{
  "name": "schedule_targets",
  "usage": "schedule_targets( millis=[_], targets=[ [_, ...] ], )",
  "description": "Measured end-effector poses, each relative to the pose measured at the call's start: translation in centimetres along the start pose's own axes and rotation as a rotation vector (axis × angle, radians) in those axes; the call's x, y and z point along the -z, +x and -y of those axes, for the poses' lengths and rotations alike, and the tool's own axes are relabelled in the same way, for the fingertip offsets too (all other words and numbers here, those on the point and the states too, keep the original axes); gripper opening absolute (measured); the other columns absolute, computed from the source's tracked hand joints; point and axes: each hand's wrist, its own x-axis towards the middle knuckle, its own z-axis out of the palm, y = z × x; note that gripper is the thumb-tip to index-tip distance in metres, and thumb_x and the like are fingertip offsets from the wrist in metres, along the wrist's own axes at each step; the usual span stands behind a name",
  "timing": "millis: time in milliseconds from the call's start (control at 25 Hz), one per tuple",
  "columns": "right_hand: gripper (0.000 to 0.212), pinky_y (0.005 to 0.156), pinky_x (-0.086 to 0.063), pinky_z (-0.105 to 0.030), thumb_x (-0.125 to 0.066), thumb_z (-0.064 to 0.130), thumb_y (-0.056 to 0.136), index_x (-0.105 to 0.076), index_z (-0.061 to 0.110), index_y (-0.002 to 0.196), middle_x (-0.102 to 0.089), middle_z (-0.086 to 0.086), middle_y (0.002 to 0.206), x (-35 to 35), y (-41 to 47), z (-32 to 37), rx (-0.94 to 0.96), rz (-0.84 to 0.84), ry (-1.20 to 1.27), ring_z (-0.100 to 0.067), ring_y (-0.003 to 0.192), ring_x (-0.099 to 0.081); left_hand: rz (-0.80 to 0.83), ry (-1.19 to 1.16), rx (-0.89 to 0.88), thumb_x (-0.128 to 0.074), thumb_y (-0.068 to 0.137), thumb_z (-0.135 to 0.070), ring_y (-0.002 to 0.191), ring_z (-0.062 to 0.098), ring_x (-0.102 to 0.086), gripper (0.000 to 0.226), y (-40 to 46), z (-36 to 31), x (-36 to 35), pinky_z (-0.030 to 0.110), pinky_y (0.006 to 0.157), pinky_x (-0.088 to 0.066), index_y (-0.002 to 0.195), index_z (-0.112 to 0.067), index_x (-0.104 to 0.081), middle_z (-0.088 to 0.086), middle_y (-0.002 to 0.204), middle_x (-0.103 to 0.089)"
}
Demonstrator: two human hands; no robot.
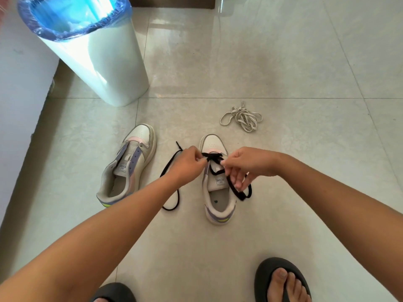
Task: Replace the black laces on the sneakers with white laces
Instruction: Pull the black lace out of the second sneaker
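1. So both hands, left hand (189,159) and right hand (245,164), pinch the black lace (212,159) on the right sneaker (219,188), frame centre.
2. Left sneaker (128,166) sits laceless, centre-left.
3. White laces (241,116) lie bundled upper right of the sneakers.

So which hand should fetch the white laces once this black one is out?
Probably the right hand. The white laces lie on the floor ahead and to the right of the right sneaker, on that hand's side. The left hand would have to cross over the sneaker.
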Motion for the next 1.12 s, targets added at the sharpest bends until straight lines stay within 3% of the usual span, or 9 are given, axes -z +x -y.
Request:
schedule_targets(
  millis=[120,160,360,520,680,800,880,1000,1120],
  targets=[
    [0.02,0.072,-0.054,-0.037,-0.048,0.025,0.097,-0.056,0.007,0.091,-0.064,-0.011,0.083,-0.8,1.3,-0.9,0.052,-0.42,-0.37,-0.025,0.073,-0.063,0.035,0.062,0.027,-0.054,0.09,-0.033,0.063,0.02,-0.048,0.03,-0.1,-0.1,-0.4,0.03,0.061,-0.036,0.068,-0.013,-0.048,0.007,0.068,-0.05],
    [0.019,0.074,-0.05,-0.037,-0.053,0.027,0.094,-0.055,0.01,0.089,-0.061,-0.007,0.084,-1.3,1.9,-1.0,0.079,-0.454,-0.369,-0.023,0.076,-0.059,0.02,0.077,0.021,-0.055,0.089,-0.032,0.063,0.02,-0.047,0.031,0.0,-0.6,-0.5,0.03,0.061,-0.036,0.065,-0.014,-0.048,0.007,0.067,-0.05],
    [0.018,0.057,-0.037,-0.022,-0.07,0.022,0.082,-0.054,0.014,0.087,-0.053,0.005,0.078,-1.4,3.1,-0.7,0.106,-0.477,-0.267,-0.014,0.075,-0.051,0.001,0.093,0.033,-0.063,0.086,-0.025,0.063,0.015,-0.05,0.024,0.9,-2.1,-0.4,0.024,0.054,-0.035,0.064,-0.016,-0.057,-0.003,0.06,-0.054],
    [0.022,0.054,-0.035,-0.019,-0.065,0.018,0.086,-0.052,0.017,0.068,-0.054,0.004,0.071,-1.3,3.4,-0.1,0.101,-0.431,-0.346,-0.015,0.073,-0.051,0.114,0.139,-0.008,-0.058,0.09,-0.023,0.06,0.018,-0.046,0.029,1.5,-2.3,0.1,0.026,0.054,-0.034,0.065,-0.008,-0.057,0.006,0.062,-0.053],
    [0.021,0.059,-0.036,-0.024,-0.059,0.018,0.091,-0.051,0.014,0.073,-0.058,-0.006,0.085,-1.5,3.2,0.1,0.103,-0.428,-0.373,-0.016,0.077,-0.05,0.196,0.178,-0.083,-0.049,0.095,-0.021,0.074,0.022,-0.052,0.023,1.7,-1.9,0.8,0.033,0.07,-0.044,0.083,-0.003,-0.058,0.016,0.081,-0.062],
    [0.012,0.071,-0.042,-0.03,-0.06,0.017,0.09,-0.057,0.008,0.083,-0.064,-0.011,0.092,-1.8,2.9,0.2,0.12,-0.452,-0.456,-0.023,0.083,-0.057,0.198,0.177,-0.136,-0.046,0.097,-0.019,0.083,0.026,-0.057,0.016,1.7,-1.6,0.5,0.037,0.075,-0.045,0.091,-0.005,-0.052,0.017,0.091,-0.062],
    [0.019,0.076,-0.045,-0.036,-0.058,0.018,0.092,-0.062,0.0,0.088,-0.066,-0.016,0.096,-1.9,3.0,0.2,0.122,-0.437,-0.569,-0.029,0.088,-0.06,0.188,0.37,-0.191,-0.041,0.098,-0.014,0.086,0.03,-0.057,0.013,1.8,-1.8,0.6,0.038,0.068,-0.04,0.103,-0.003,-0.046,0.016,0.101,-0.059],
    [0.016,0.075,-0.045,-0.036,-0.055,0.019,0.093,-0.059,0.003,0.093,-0.063,-0.014,0.099,-2.1,3.2,0.0,0.121,-0.466,-0.608,-0.029,0.089,-0.059,0.069,0.695,-0.387,-0.034,0.096,-0.005,0.088,0.027,-0.059,0.017,2.0,-1.5,0.7,0.032,0.059,-0.035,0.111,-0.005,-0.041,0.01,0.104,-0.055],
    [0.011,0.069,-0.041,-0.032,-0.055,0.02,0.092,-0.052,0.01,0.091,-0.059,-0.01,0.094,-2.6,3.3,-0.5,0.121,-0.516,-0.477,-0.023,0.082,-0.055,-0.009,0.581,-0.178,-0.038,0.097,-0.02,0.086,0.029,-0.06,0.017,1.3,-1.6,-0.2,0.033,0.061,-0.039,0.104,-0.006,-0.045,0.01,0.099,-0.06]
  ],
)
